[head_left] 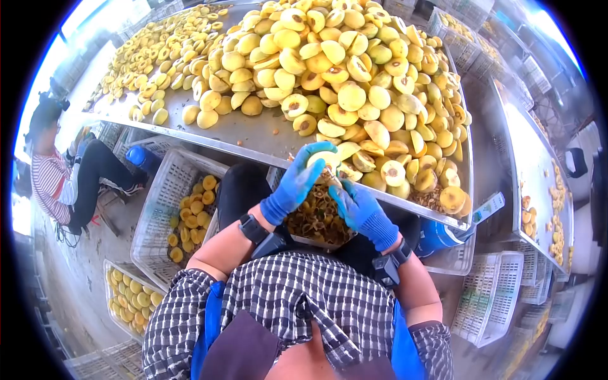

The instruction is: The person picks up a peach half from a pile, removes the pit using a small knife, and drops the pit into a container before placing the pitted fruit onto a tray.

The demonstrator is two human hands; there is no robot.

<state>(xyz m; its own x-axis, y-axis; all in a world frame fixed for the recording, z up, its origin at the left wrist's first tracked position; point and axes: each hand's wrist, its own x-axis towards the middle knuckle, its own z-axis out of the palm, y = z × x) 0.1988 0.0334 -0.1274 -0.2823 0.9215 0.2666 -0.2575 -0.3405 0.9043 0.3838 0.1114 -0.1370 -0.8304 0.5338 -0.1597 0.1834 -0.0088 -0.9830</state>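
Head view: left hand (297, 183) in blue glove, frame centre, fingers curled around yellow halved peach (324, 159) at edge of metal table (253, 136). Right hand (362, 212), blue glove, fingers closed, touching fruit from below; tool not discernible. Bin of brown pits (316, 218) beneath. Heap of yellow peach halves (342, 69) fills upper frame.

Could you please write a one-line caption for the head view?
Left hand holds a halved yellow fruit; right hand works beside it.

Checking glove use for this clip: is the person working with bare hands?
No, both the left hand and the right hand wear blue gloves while handling a peach half.
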